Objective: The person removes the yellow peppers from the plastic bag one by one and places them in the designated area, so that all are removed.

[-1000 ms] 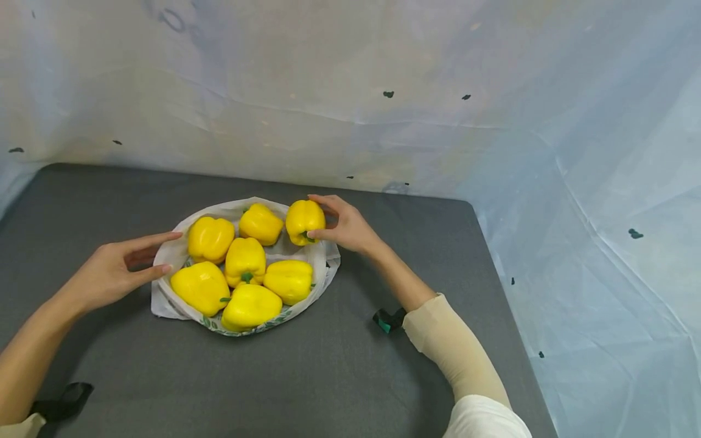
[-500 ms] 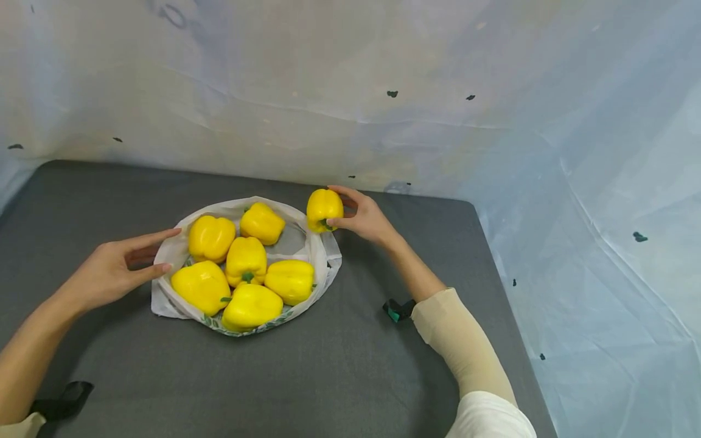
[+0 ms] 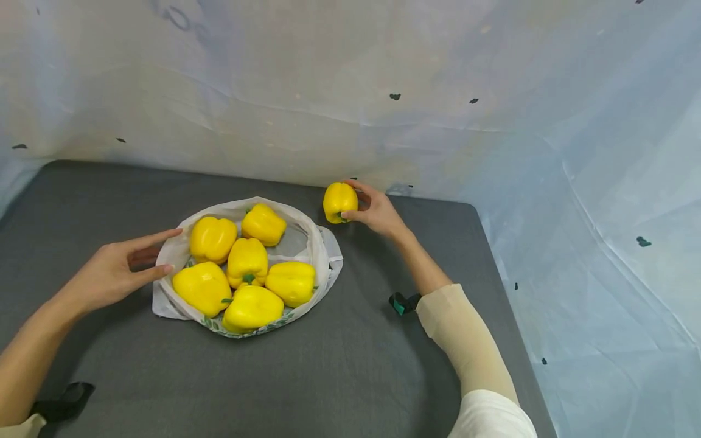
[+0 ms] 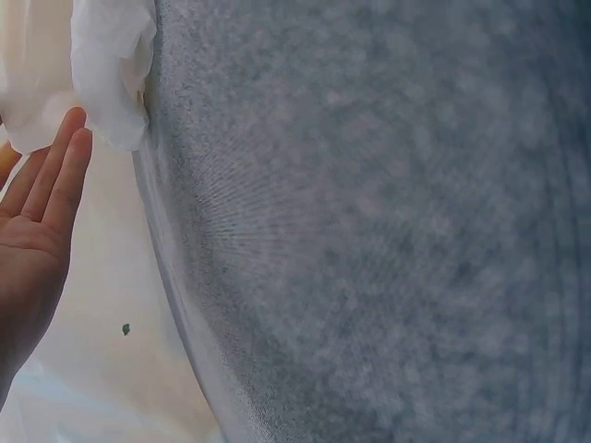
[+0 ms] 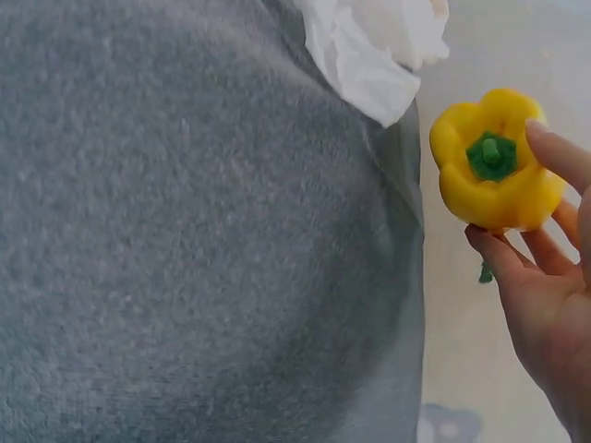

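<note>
1. While the left hand (image 3: pixel 112 267), fingers nearly straight, is rested against the bag (image 3: pixel 317 246), one yellow pepper (image 3: pixel 339 201) is pinched outside it by the right hand (image 3: pixel 380 213).
2. Six peppers (image 3: pixel 247 258) are left inside (one removal, seemingly, is done).

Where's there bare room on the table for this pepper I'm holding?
The widest bare stretch of table lies in front of the bag. Another lies between the right forearm and the table's right edge; a narrower strip runs behind the bag. Inside the bag, six peppers crowd together, with a gap at the back right; the left hand blocks its left side.
</note>
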A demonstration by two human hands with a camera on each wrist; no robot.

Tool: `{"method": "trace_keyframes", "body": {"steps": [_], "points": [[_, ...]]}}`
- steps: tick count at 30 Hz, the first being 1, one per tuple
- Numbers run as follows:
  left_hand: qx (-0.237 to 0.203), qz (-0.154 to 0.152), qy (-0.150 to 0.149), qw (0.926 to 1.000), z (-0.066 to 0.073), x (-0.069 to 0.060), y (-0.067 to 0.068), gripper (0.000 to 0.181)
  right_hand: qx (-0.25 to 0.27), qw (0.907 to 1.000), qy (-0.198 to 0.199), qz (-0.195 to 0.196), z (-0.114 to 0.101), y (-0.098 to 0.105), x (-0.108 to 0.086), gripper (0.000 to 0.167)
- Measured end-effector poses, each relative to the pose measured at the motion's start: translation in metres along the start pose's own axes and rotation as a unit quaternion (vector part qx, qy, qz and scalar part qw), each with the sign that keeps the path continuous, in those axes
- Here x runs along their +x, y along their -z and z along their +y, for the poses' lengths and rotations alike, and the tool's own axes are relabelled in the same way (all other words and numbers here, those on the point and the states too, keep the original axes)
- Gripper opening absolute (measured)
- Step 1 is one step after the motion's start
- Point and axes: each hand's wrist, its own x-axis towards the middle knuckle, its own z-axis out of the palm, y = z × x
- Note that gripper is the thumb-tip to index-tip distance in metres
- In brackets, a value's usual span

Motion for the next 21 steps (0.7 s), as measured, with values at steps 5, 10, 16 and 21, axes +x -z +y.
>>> {"method": "trace_keyframes", "body": {"steps": [5, 10, 16, 21], "points": [[0.005, 0.003, -0.003, 1.0, -0.001, 0.0, 0.0, 0.069, -0.013, 0.9997, -0.005, 0.018, 0.01, 0.006, 0.002, 0.072], [-0.001, 0.001, -0.002, 1.0, 0.0, 0.0, 0.001, 0.069, 0.001, 0.9997, 0.0, 0.025, 0.02, 0.01, 0.004, 0.071], [0.003, 0.003, 0.0, 1.0, 0.002, -0.002, 0.0, 0.069, 0.021, 0.9994, 0.003, 0.027, 0.031, 0.012, 0.006, 0.07], [0.007, 0.006, 0.001, 1.0, 0.002, -0.004, -0.002, 0.069, 0.043, 0.9984, -0.011, 0.035, 0.042, 0.012, 0.004, 0.07]]}}
